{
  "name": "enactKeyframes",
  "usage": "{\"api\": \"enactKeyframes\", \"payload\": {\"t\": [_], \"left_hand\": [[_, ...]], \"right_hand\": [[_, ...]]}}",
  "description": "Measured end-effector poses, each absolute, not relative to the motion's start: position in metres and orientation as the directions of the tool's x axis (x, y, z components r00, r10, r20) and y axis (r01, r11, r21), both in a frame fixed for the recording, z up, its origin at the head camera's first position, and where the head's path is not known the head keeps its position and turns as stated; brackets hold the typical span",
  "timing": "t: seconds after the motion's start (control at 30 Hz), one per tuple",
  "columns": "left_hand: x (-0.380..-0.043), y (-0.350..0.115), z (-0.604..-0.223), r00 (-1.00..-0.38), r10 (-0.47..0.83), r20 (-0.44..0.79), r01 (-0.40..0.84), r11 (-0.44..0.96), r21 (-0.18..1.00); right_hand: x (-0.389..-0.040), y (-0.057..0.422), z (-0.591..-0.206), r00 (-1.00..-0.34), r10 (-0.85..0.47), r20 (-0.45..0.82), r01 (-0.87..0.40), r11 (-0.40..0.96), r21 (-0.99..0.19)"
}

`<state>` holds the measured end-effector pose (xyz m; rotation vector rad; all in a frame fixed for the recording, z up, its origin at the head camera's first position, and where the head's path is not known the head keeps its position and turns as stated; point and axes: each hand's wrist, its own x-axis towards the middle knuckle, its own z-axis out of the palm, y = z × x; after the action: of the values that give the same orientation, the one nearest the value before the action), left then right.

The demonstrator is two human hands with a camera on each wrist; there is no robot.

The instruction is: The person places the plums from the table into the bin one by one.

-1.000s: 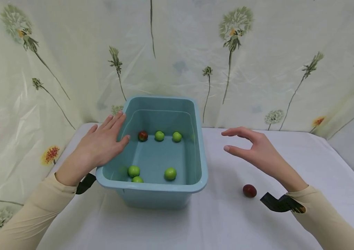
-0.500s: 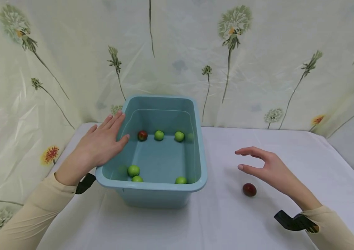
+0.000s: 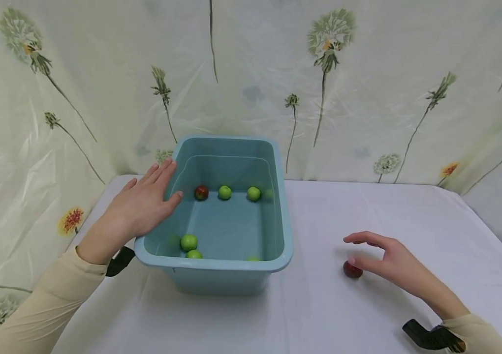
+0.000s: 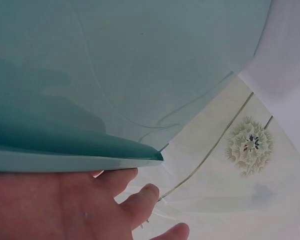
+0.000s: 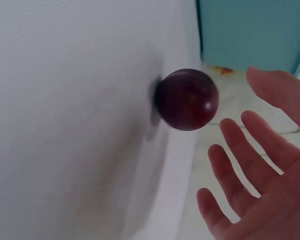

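A dark red round fruit [image 3: 352, 270] lies on the white cloth, right of the blue plastic bin [image 3: 224, 282]. My right hand [image 3: 394, 260] hovers over it with thumb and fingers spread apart; the thumb overlaps the fruit in the head view. In the right wrist view the fruit [image 5: 187, 100] sits in front of the fingertips, with a gap between. My left hand [image 3: 138, 206] rests on the bin's left rim, fingers straight. Inside the bin lie a red fruit [image 3: 201, 192] and several green ones, such as the green fruit [image 3: 253, 193] at the back right.
The bin stands left of centre on the cloth-covered table [image 3: 322, 314]. Behind it hangs a flower-printed sheet [image 3: 242, 73], close to the table's back edge. The near bin wall mostly hides one green fruit [image 3: 253, 258].
My right hand has moved down and to the right, from beside the bin to the red fruit. A green fruit in the bin has rolled toward the near wall. My left hand stays put.
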<state>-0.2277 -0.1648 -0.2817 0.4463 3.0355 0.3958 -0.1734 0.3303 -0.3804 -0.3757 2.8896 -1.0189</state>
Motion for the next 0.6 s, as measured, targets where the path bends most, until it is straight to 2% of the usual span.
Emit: {"api": "enactKeyframes", "payload": {"t": [0.27,0.6], "left_hand": [[-0.227,-0.165,-0.282,-0.957,0.289,-0.008,0.277,0.924,0.264],[-0.228,-0.165,-0.281,-0.957,0.289,-0.005,0.277,0.921,0.273]], "right_hand": [[-0.17,0.34,-0.397,-0.951,-0.311,-0.008,-0.235,0.734,-0.638],[-0.169,0.344,-0.404,-0.938,-0.343,0.038,-0.294,0.737,-0.609]]}}
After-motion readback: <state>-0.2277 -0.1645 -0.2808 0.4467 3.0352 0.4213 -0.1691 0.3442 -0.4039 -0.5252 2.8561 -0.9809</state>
